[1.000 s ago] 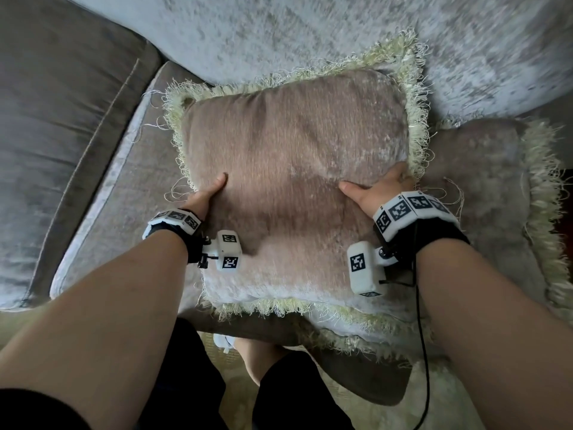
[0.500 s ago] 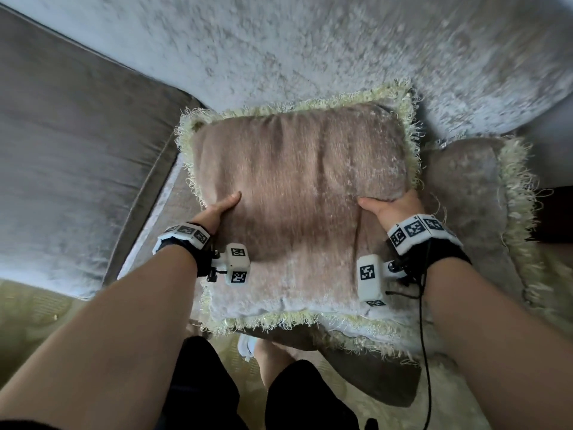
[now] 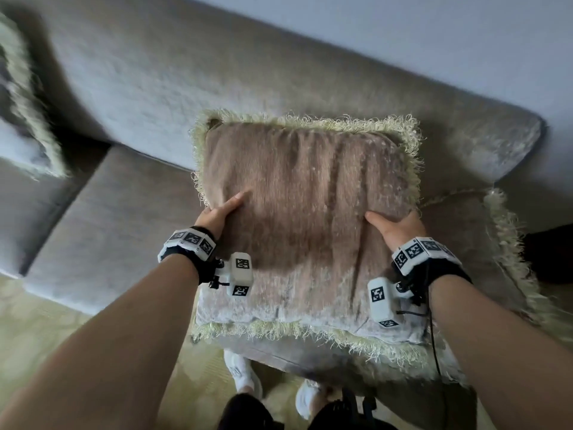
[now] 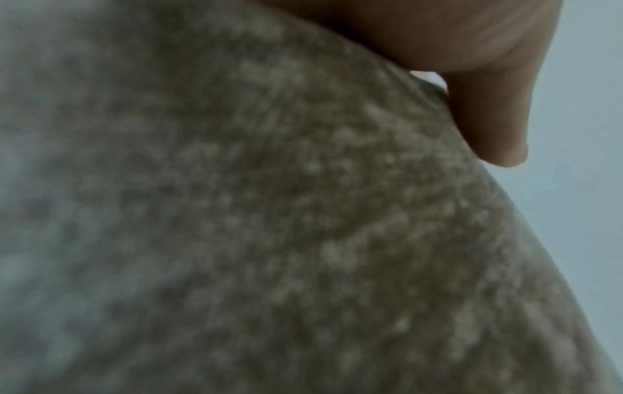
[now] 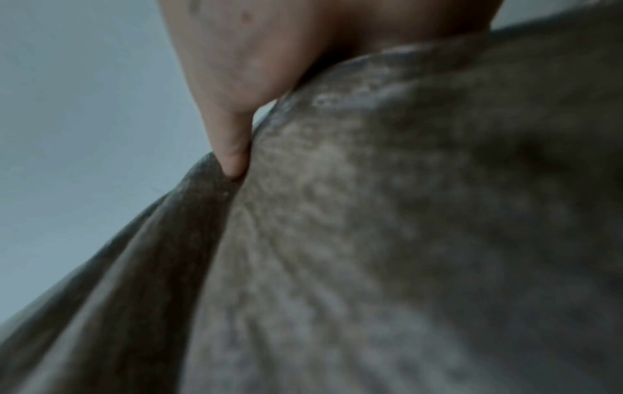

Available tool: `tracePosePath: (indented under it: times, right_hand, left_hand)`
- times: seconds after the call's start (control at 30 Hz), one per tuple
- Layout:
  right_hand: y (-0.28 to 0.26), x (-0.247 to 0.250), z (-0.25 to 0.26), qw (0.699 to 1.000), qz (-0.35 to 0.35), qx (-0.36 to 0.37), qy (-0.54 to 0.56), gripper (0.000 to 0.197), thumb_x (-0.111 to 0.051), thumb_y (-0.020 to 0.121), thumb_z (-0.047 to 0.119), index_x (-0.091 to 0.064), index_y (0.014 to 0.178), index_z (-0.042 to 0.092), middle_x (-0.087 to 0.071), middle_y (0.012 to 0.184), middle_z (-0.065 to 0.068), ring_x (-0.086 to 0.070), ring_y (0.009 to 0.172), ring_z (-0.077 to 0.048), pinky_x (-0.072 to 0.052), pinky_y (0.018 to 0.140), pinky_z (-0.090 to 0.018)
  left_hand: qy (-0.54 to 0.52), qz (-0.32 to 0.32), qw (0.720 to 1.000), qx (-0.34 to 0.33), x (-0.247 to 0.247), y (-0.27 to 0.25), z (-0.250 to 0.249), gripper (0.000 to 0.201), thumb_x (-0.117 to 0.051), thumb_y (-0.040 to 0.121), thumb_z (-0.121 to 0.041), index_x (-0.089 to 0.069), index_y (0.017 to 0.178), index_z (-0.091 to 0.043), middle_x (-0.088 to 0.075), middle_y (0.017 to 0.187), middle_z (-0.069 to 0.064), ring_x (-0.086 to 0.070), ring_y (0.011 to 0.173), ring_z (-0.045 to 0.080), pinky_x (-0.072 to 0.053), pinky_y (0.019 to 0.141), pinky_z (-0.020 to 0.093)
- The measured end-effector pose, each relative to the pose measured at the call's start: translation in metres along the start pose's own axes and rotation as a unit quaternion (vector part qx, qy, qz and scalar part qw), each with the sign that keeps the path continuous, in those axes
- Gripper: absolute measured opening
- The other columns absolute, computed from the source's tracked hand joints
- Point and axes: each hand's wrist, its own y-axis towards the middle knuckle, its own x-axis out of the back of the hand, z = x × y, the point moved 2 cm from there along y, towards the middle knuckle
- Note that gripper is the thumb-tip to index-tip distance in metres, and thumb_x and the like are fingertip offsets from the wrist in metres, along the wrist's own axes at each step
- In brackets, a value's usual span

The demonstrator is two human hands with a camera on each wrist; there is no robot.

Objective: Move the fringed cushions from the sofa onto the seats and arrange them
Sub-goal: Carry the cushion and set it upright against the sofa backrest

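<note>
Fingers: both sets wrap the side edges of the held cushion [image 3: 305, 218], thumbs on its top face; the fingertips themselves are hidden behind the fabric, so only the thumbs show the hold.
Sofa [image 3: 173, 88]: grey, back running across the upper frame; bare seat [image 3: 114, 231] lies to the left of the cushion and below it.
Held cushion: tan, square, pale fringe all round; face tilted up toward the camera, far edge near the sofa back, near edge toward the person's body.
Second cushion [image 3: 483, 243]: fringed, lying flat on the sofa just right of the held one and partly under it.
Third fringe [image 3: 28, 119]: blurred, far left; likely another cushion, cannot tell more.
Left hand [image 3: 218, 217]: grips the left edge, thumb laid inward on the face.
Right hand [image 3: 397, 228]: grips the right edge, thumb pressing a crease into the fabric, plain in the right wrist view [image 5: 232, 160].
Key relation: cushion sits between the two hands, neither nearer; the open seat is on the left hand's side, so my judgement is the carry goes leftward and down.
Risk: soft body may sag or fold between the grips.
</note>
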Motion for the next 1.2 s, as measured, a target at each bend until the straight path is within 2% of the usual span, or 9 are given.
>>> tracePosePath:
  times: [0.3,0.47,0.7,0.77,0.83,0.87,0.97,1.1,1.2]
  right_hand:
    - [-0.070,0.014,0.100,0.991,-0.052,0.103,0.070,0.092,-0.076,0.065,0.058,-0.039,0.135,0.012,-0.057,0.129,-0.009,-0.058,0.112,-0.032,-0.046,0.092,-0.038]
    - [-0.097,0.036,0.130,0.978,-0.084,0.149,0.117,0.080,-0.077,0.063,0.054,-0.044,0.125,0.015,-0.061,0.120,-0.007,-0.060,0.104,-0.032,-0.048,0.094,-0.042]
    - [-0.119,0.079,0.137,0.965,-0.124,0.207,0.106,0.082,-0.073,0.069,0.054,-0.038,0.132,0.015,-0.056,0.130,-0.013,-0.056,0.114,-0.036,-0.045,0.099,-0.049]
    - [-0.125,0.090,0.132,0.960,-0.133,0.221,0.112,0.084,-0.073,0.069,0.054,-0.036,0.133,0.014,-0.054,0.133,-0.013,-0.054,0.117,-0.036,-0.044,0.100,-0.050]
    - [-0.131,0.104,0.123,0.957,-0.134,0.231,0.116,0.086,-0.073,0.070,0.054,-0.035,0.135,0.013,-0.053,0.135,-0.013,-0.053,0.119,-0.036,-0.044,0.100,-0.050]
    - [-0.134,0.112,0.116,0.955,-0.137,0.235,0.121,0.085,-0.073,0.070,0.054,-0.036,0.134,0.012,-0.054,0.133,-0.013,-0.054,0.118,-0.037,-0.044,0.099,-0.050]
    - [-0.139,0.130,0.100,0.950,-0.150,0.239,0.132,0.078,-0.074,0.074,0.049,-0.037,0.129,0.009,-0.057,0.128,-0.016,-0.056,0.114,-0.038,-0.047,0.096,-0.048]
    - [-0.147,0.147,0.085,0.944,-0.143,0.242,0.171,0.078,-0.076,0.074,0.046,-0.038,0.131,0.009,-0.056,0.130,-0.014,-0.057,0.113,-0.035,-0.047,0.096,-0.041]
    - [-0.157,0.153,0.082,0.935,-0.122,0.246,0.225,0.073,-0.078,0.074,0.040,-0.040,0.127,0.008,-0.058,0.124,-0.012,-0.059,0.108,-0.032,-0.044,0.087,-0.032]
  left_hand:
    - [-0.034,-0.033,0.989,-0.140,0.064,-0.082,-0.114,0.113,-0.090,0.056,-0.074,-0.053,0.144,-0.015,-0.070,0.129,0.007,-0.071,0.113,0.032,-0.056,0.104,0.050]
    - [-0.040,-0.008,0.980,-0.197,0.082,-0.108,-0.149,0.124,-0.094,0.034,-0.078,-0.066,0.140,-0.019,-0.077,0.127,0.010,-0.075,0.112,0.034,-0.058,0.103,0.053]
    - [0.024,-0.003,0.965,-0.260,0.058,-0.202,-0.172,0.057,-0.091,0.078,-0.037,-0.067,0.121,-0.008,-0.076,0.119,0.014,-0.074,0.105,0.030,-0.060,0.091,0.040]
    - [0.037,0.013,0.972,-0.230,0.053,-0.217,-0.171,0.077,-0.097,0.065,-0.046,-0.067,0.123,-0.005,-0.077,0.118,0.014,-0.076,0.100,0.031,-0.062,0.089,0.043]
    - [0.038,0.018,0.980,-0.196,0.046,-0.227,-0.166,0.121,-0.104,0.026,-0.059,-0.068,0.128,-0.005,-0.080,0.114,0.015,-0.078,0.102,0.036,-0.062,0.096,0.054]
    - [0.030,0.024,0.981,-0.191,0.042,-0.231,-0.164,0.127,-0.103,0.018,-0.061,-0.070,0.129,-0.006,-0.081,0.112,0.015,-0.079,0.102,0.037,-0.061,0.098,0.057]
    - [0.000,0.025,0.976,-0.215,0.025,-0.249,-0.158,0.119,-0.101,0.029,-0.064,-0.071,0.130,-0.008,-0.082,0.111,0.015,-0.079,0.103,0.038,-0.059,0.100,0.058]
    - [-0.035,-0.002,0.965,-0.261,0.015,-0.269,-0.154,0.148,-0.097,0.007,-0.072,-0.065,0.136,-0.009,-0.079,0.117,0.013,-0.076,0.108,0.037,-0.058,0.103,0.056]
    - [-0.054,-0.022,0.950,-0.307,0.014,-0.299,-0.150,0.117,-0.094,0.027,-0.066,-0.067,0.127,-0.011,-0.077,0.118,0.012,-0.074,0.111,0.036,-0.057,0.104,0.056]
